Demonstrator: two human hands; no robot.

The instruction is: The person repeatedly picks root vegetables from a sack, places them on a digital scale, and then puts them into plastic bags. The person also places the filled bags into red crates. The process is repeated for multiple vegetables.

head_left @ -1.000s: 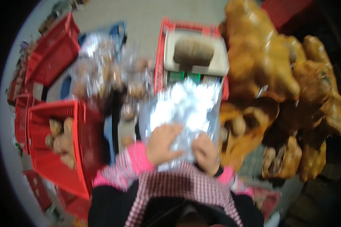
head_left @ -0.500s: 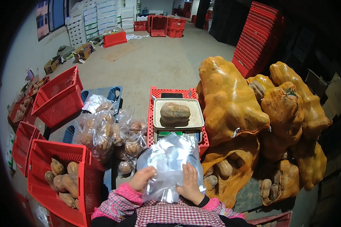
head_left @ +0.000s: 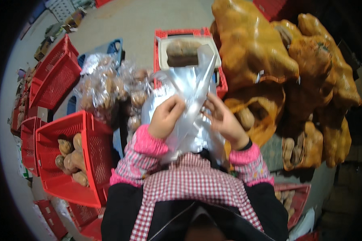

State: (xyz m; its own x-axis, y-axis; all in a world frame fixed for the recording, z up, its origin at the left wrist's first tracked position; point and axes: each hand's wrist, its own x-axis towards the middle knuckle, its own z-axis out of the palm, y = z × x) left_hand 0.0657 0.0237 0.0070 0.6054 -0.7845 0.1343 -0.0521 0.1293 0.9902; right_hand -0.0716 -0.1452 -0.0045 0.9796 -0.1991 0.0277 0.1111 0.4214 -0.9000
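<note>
My left hand (head_left: 165,116) is closed, pinching the upper part of a clear plastic bag (head_left: 195,138) from a loose stack of shiny bags at my front. My right hand (head_left: 226,122) has its fingers bent against the same plastic, gripping it from the other side. One corner of the plastic stands up toward the scale. Just beyond my hands, a squash (head_left: 183,49) lies on the pale pan (head_left: 163,60) of a weighing scale. The scale rests on an upturned red crate (head_left: 157,38). The plastic hides the scale's front.
Bagged squashes (head_left: 104,86) are heaped to the left on a blue pallet (head_left: 116,47). A red crate (head_left: 44,160) of loose squashes stands nearer. Full orange net sacks (head_left: 255,44) are piled at the right, with an opened net sack (head_left: 269,120) below them.
My view has tipped downward. Both hands have gone from lying by the flat bag stack to gripping the plastic, and part of it is lifted up between them.
</note>
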